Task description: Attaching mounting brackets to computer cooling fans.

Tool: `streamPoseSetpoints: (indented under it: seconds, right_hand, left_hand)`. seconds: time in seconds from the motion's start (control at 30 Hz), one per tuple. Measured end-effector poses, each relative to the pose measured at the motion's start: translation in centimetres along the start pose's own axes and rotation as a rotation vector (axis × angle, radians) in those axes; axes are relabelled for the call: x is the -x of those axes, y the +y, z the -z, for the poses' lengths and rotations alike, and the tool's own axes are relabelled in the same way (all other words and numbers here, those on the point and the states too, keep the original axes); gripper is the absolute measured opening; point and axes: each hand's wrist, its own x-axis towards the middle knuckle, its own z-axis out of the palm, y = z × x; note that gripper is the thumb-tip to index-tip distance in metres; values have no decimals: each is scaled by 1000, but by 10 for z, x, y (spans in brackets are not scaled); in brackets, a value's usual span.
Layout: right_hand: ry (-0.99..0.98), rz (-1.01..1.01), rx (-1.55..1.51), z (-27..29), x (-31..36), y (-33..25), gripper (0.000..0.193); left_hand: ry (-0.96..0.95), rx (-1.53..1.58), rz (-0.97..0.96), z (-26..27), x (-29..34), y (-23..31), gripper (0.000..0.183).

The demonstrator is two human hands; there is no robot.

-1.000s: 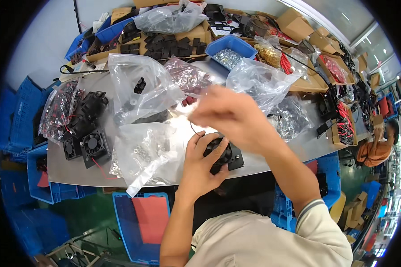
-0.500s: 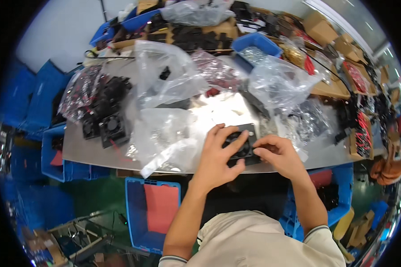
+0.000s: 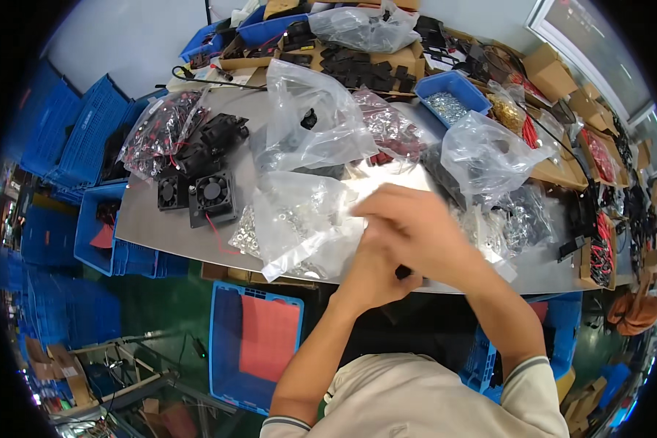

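My left hand (image 3: 376, 277) is at the table's front edge, its thumb and fingers curled round a small black fan. Only a dark bit of the fan (image 3: 403, 271) shows by the thumb; the rest is hidden behind my hands. Crossing above it, my right hand (image 3: 416, 223) points left, its fingers smeared by motion, so I cannot see whether it holds anything. Just left of both hands lies a clear plastic bag (image 3: 299, 219) with small metal nuts (image 3: 247, 237) spilling at its side. Farther left, a black fan on a plate (image 3: 213, 193) has a red wire.
Clear bags (image 3: 314, 120) and a bag of red parts (image 3: 390, 128) lie behind my hands. A blue bin of screws (image 3: 449, 102) stands at the back right. More black fans (image 3: 219, 135) are at left. A blue crate (image 3: 215, 343) sits below the table's front edge.
My right hand has moved left and up, off the fan's right side, and now crosses over my left hand. The fan is now mostly covered. The whole view has shifted a little.
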Motion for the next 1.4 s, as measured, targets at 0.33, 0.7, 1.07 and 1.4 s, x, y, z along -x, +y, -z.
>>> streamPoseSetpoints:
  seconds: [0.33, 0.7, 1.07, 1.4]
  right_hand:
    - [-331, 110, 424, -108, -62, 23, 11]
    - [-373, 120, 362, -48, -33, 31, 18]
    - [35, -307, 460, 115, 146, 57, 14]
    - [78, -398, 789, 82, 147, 84, 9]
  left_hand:
    - [13, -258, -137, 6, -11, 12, 70]
    - [7, 94, -2, -10, -6, 9, 65]
    - [41, -189, -44, 5, -14, 21, 64]
    - [44, -236, -43, 0, -16, 23, 64]
